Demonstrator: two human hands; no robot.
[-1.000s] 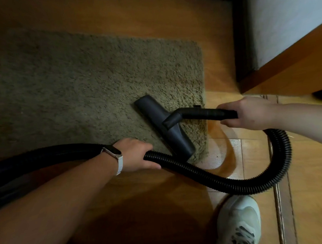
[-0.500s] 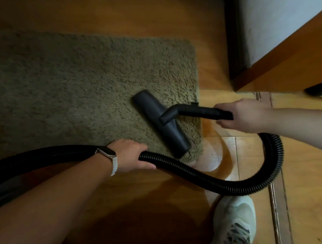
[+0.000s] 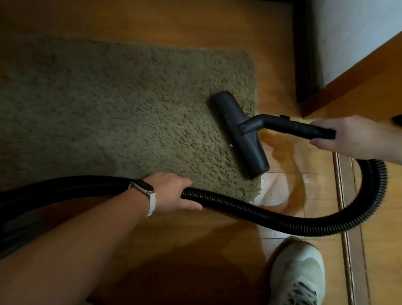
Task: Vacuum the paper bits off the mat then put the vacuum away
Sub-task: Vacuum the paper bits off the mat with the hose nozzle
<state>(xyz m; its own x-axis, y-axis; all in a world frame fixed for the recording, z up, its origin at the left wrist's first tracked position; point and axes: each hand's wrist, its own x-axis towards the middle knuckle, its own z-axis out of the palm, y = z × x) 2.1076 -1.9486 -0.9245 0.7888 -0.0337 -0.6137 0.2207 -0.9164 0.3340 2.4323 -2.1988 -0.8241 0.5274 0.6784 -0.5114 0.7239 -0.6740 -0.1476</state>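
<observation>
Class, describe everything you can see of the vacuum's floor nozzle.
The floor nozzle is a wide, matt black head, plastic by its look. It lies flat along the right edge of the shaggy mat, its near end at the mat's corner. A bent neck joins it to the black tube, gripped by the right hand.

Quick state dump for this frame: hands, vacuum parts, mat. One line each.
left hand: closed around the hose
right hand: gripping the wand
hose: lying on the floor in a loop from left hand to wand
wand: held low, joined to the floor head
floor head: on the mat's right edge, angled
mat: flat on the floor, one small pale fleck by the head
</observation>
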